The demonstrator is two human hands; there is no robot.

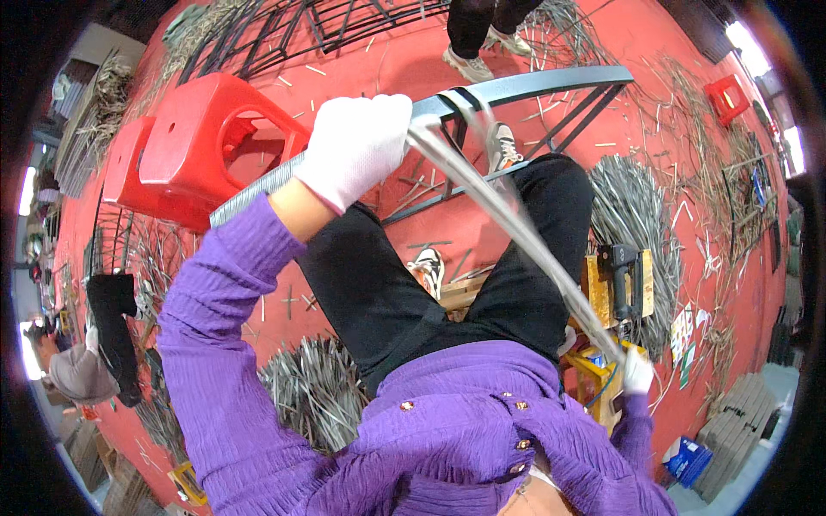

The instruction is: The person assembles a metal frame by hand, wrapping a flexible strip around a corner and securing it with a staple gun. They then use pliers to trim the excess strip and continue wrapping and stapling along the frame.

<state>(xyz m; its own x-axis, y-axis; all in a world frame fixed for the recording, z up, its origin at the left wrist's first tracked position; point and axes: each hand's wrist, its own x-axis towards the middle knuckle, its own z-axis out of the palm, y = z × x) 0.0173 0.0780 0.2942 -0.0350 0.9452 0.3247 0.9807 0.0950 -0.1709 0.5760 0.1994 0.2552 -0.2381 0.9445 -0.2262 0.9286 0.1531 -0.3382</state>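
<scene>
My left hand, in a white glove, is closed around the rail of a dark grey metal frame held across my knees. Left of that hand, the rail is covered by closely wound grey strip. A long, flat grey weaving strip, partly smeared by motion, stretches from beside my left hand down to my right hand. That hand, also gloved, is closed on the strip's lower end, out to my right. More strip, blurred, loops over the rail just right of my left hand.
Red plastic stools stand at the left. A nail gun rests on a wooden support at my right, near a heap of grey strips. Another bundle of strips lies left of my lap. Another person's legs are ahead.
</scene>
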